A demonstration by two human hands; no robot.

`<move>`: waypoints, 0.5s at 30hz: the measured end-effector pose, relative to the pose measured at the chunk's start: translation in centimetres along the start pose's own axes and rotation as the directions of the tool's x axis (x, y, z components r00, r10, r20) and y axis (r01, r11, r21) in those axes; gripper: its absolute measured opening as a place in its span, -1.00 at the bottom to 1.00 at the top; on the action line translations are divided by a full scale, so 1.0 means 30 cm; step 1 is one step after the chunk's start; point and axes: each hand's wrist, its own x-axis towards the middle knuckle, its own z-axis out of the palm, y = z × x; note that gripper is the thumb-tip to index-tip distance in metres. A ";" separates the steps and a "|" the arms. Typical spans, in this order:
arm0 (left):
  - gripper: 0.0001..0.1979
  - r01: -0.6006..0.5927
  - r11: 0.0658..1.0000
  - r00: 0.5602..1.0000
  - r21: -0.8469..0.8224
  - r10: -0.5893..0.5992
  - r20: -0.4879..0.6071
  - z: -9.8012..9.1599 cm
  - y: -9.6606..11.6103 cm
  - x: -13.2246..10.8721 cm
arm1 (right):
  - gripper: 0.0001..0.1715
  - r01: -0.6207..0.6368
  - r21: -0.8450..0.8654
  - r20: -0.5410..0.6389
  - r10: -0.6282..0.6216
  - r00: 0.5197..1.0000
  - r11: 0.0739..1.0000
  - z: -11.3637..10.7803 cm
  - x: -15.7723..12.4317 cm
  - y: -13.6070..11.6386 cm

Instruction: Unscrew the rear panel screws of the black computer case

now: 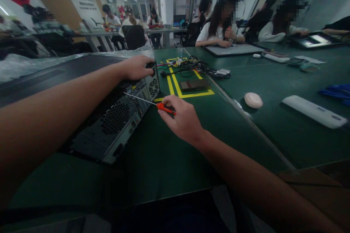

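A black computer case lies on the green table, its back panel with fan grilles and ports facing me. Across the top of the case rests my left hand, its fingers curled over the far corner of the back edge. My right hand is closed around the red-and-black handle of a screwdriver. The long thin shaft points left, and its tip overlaps the back panel above the large round grille. Whether the tip touches the panel I cannot tell.
Beyond the case lie a tangle of cables and a dark brown flat object inside yellow tape. A pale rounded object and a long white device are at the right. Clear plastic wrap borders the case; other people sit across the table.
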 end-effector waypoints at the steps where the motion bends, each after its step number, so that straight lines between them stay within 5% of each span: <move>1: -0.31 0.003 1.000 1.000 0.003 -0.003 0.000 0.001 -0.001 0.000 | -0.90 0.000 0.003 0.001 0.000 1.000 1.000 0.001 -0.001 0.001; 15: -0.30 0.013 1.000 1.000 -0.017 -0.012 0.011 -0.007 0.010 -0.008 | -0.89 0.004 0.000 -0.008 -0.004 1.000 1.000 -0.003 0.001 -0.001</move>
